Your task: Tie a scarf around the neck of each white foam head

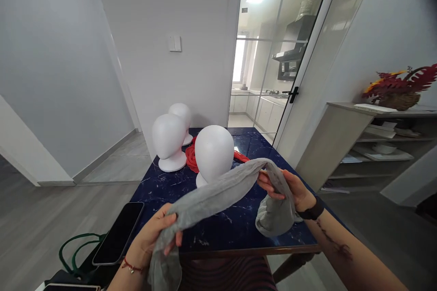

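Note:
A long grey scarf (218,193) is stretched between my two hands above a dark blue marble table (235,227). My left hand (153,232) grips one end near the table's front left corner, and the cloth's tail hangs down below it. My right hand (290,188) pinches the other end at the right, with loose cloth bunched beneath it. Just behind the scarf stands a white foam mannequin head (213,152). Two more white mannequin heads (169,141) (180,116) stand further back on the left.
Red fabric (191,157) lies between the heads. A black phone (119,238) sits at the table's left front edge, above a bag with green handles (77,248). A glass sliding door (293,63) opens to a kitchen. Shelves (375,145) with a red plant stand right.

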Available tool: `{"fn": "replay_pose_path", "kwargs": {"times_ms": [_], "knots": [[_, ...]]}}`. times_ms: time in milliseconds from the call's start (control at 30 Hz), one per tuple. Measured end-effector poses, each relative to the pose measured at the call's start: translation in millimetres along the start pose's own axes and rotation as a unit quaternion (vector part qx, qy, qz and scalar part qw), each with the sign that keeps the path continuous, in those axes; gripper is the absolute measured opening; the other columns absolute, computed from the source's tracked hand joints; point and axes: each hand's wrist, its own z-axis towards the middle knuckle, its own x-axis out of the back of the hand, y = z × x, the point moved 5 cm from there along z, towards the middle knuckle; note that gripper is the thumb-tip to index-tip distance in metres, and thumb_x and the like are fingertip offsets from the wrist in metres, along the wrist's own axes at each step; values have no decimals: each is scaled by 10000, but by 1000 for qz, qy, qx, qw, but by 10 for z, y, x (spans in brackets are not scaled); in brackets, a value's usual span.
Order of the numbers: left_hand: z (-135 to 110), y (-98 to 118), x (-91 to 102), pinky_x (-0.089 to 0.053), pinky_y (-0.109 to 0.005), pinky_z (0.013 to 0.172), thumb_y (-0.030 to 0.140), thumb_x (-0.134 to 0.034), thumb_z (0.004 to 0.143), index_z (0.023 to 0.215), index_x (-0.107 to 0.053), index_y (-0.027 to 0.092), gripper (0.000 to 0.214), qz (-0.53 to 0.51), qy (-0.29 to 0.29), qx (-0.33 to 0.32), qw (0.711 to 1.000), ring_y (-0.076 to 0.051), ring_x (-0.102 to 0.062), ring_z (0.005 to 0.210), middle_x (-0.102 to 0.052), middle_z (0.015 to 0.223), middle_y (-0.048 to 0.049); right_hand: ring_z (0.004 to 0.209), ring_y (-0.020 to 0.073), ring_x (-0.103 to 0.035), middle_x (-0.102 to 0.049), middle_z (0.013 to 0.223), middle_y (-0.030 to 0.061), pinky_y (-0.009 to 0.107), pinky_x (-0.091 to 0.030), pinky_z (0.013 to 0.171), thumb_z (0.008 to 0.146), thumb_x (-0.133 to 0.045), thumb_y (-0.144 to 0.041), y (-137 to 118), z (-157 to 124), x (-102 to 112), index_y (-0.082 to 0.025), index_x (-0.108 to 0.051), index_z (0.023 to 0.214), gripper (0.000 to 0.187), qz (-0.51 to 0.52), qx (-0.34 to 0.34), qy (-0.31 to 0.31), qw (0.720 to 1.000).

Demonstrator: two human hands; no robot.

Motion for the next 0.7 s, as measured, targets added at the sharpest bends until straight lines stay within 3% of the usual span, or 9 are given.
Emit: {"fn": "replay_pose_path", "kwargs": {"times_ms": [100,200,333,433,500,567,633,700], "knots": [[84,326,185,-365,-124,331,292,-593,808,568,-541,118,300,-53,48,-130,989,-31,-419,265,-534,401,10,335,39,-171,-277,422,-96,194,-210,338,695,-567,-637,-89,14,242,-206,-469,599,452,-53,56,-20,997],[226,627,252,-386,-103,363,203,-437,888,562,-523,126,346,-149,54,-182,970,-12,-394,292,-427,388,40,343,49,-108,-149,390,-108,204,-246,378,802,-445,-572,-295,114,511,-221,-345,499,474,-113,123,70,983],[484,951,292,-390,-82,360,138,-326,908,680,-526,125,303,-266,72,-188,943,-12,-428,370,-496,536,18,398,70,-200,-307,503,-85,215,-325,474,894,-341,-360,-748,401,685,-210,-536,713,306,-165,192,225,941],[701,1181,317,-372,-44,377,119,-330,895,784,-558,106,253,-311,75,-200,926,-6,-448,420,-522,578,10,437,65,-293,-425,601,-67,204,-360,523,898,-315,-232,-1021,787,688,-208,-590,885,276,-109,205,236,944],[861,1311,325,-366,-24,430,129,-284,909,891,-591,76,312,-324,58,-203,922,6,-492,481,-568,643,8,446,51,-329,-465,624,-61,177,-372,520,900,-334,-199,-1090,1106,691,-189,-587,852,258,-35,189,204,960],[1025,1383,356,-365,-31,485,128,-188,922,1000,-595,51,421,-331,49,-199,921,5,-553,587,-628,787,-4,435,43,-340,-459,584,-59,148,-368,486,920,-336,-216,-1022,1431,714,-169,-548,743,281,21,131,174,976],[1175,1356,441,-360,-31,473,109,-178,926,1051,-588,62,431,-329,67,-181,925,-2,-577,616,-657,855,-20,407,45,-332,-414,508,-63,134,-350,434,940,-327,-248,-818,1699,763,-168,-492,658,336,36,41,162,985],[1279,1220,569,-344,-24,396,89,-254,926,1045,-587,92,354,-325,103,-143,929,4,-530,490,-663,766,-28,382,54,-339,-387,452,-64,141,-331,385,939,-346,-245,-542,1860,830,-172,-465,625,344,23,-33,164,986]]}}
